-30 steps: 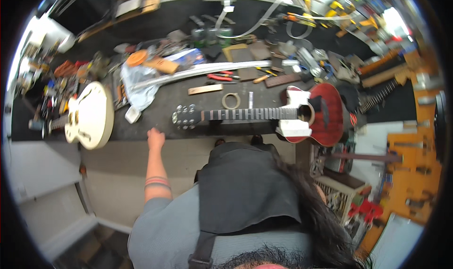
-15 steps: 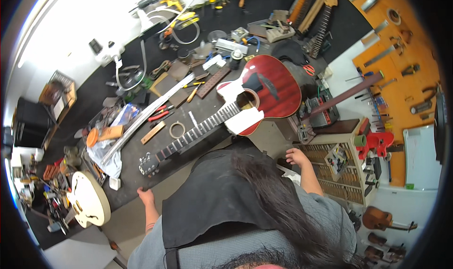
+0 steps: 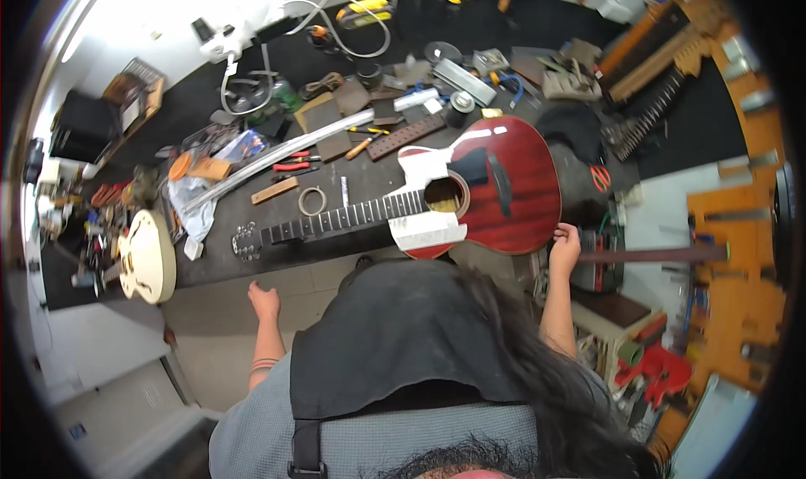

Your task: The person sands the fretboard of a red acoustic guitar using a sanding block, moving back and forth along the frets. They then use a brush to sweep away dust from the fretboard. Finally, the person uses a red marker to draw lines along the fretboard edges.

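Observation:
A dark red acoustic guitar (image 3: 525,181) lies face up on the workbench, its neck (image 3: 344,217) pointing left. White sheets (image 3: 428,231) cover its top on both sides of the soundhole, and no strings show. My right hand (image 3: 566,246) is beside the lower right edge of the guitar's body, fingers loosely bent; whether they touch it I cannot tell. Nothing shows in that hand. Off the front edge of the bench, my left hand (image 3: 264,299) hangs empty over the floor with its fingers apart.
On the dark bench (image 3: 353,177) lie a tape roll (image 3: 312,201), a wooden block (image 3: 274,190), red-handled pliers (image 3: 292,165) and a long metal straightedge (image 3: 285,156). A cream guitar (image 3: 149,256) stands at the left end. Red-handled scissors (image 3: 599,178) and a loose neck (image 3: 651,118) are at right.
The view has turned toward the right. My right hand has come forward from beside the drawer cabinet to the guitar body's edge. My left hand stays empty in front of the bench.

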### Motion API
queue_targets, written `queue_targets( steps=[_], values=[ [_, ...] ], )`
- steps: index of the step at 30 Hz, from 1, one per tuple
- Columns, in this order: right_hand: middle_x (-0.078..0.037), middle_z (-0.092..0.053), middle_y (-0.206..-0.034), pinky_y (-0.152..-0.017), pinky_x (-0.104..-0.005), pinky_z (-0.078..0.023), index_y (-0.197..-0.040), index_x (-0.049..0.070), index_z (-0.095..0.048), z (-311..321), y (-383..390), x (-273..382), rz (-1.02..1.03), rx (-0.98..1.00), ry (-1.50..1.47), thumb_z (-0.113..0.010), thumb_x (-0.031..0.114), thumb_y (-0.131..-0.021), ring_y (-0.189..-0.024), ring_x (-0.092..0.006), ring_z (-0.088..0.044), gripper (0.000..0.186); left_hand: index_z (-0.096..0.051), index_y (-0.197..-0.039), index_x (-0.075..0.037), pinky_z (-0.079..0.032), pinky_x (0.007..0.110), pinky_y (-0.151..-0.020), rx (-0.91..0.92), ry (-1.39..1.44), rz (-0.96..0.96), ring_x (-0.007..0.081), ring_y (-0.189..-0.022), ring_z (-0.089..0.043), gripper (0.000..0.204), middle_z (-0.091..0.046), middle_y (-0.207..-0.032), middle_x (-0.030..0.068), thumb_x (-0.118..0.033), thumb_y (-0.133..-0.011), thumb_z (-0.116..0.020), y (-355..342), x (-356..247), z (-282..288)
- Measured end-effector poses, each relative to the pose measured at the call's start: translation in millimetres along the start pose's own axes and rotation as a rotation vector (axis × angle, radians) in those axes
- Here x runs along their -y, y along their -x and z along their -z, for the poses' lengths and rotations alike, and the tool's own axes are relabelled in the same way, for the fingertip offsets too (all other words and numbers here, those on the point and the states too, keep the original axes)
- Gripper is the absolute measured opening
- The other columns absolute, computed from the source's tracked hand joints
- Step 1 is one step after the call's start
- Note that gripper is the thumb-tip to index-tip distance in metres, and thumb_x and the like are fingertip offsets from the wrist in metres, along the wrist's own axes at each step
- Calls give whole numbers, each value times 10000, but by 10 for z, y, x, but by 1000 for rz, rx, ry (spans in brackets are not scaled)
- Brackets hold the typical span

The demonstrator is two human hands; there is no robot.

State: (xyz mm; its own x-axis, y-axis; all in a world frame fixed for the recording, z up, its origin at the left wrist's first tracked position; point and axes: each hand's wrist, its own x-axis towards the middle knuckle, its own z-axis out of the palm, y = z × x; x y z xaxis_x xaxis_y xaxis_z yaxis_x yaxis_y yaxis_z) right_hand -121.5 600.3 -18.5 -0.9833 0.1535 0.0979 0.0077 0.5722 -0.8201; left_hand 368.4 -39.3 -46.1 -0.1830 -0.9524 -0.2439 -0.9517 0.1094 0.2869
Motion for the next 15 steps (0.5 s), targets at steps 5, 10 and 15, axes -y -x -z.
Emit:
queue_targets(
  steps=[5,10,15],
  values=[
    [-122,-718,-980,-851,-380,-581,-1061,-13,-711,-412,-561,744,254,95,12,-467,-126,-872,-888,-238,-707,329,-491,-1488,-22,-495,491,-1096,-23,165,-72,396,-1268,-595,624,-557,-1354,218,-83,-907,-710,557,-519,-13],
    [-137,-708,-990,-875,-400,-574,-1037,1,-706,-906,-576,1572,459,222,-66,-490,-130,-857,-931,-280,-722,310,-517,-1432,-11,-506,493,-1099,-5,233,-82,405,-1273,-605,571,-561,-1385,236,-81,-899,-709,883,-214,-176],
    [-161,-700,-984,-897,-435,-585,-1011,4,-691,-1284,-315,1905,546,317,-95,-509,-120,-863,-949,-338,-716,266,-588,-1347,43,-570,521,-1013,240,122,104,442,-1203,-687,537,-690,-1325,300,-122,-863,-753,1051,994,-518]
  ],
)
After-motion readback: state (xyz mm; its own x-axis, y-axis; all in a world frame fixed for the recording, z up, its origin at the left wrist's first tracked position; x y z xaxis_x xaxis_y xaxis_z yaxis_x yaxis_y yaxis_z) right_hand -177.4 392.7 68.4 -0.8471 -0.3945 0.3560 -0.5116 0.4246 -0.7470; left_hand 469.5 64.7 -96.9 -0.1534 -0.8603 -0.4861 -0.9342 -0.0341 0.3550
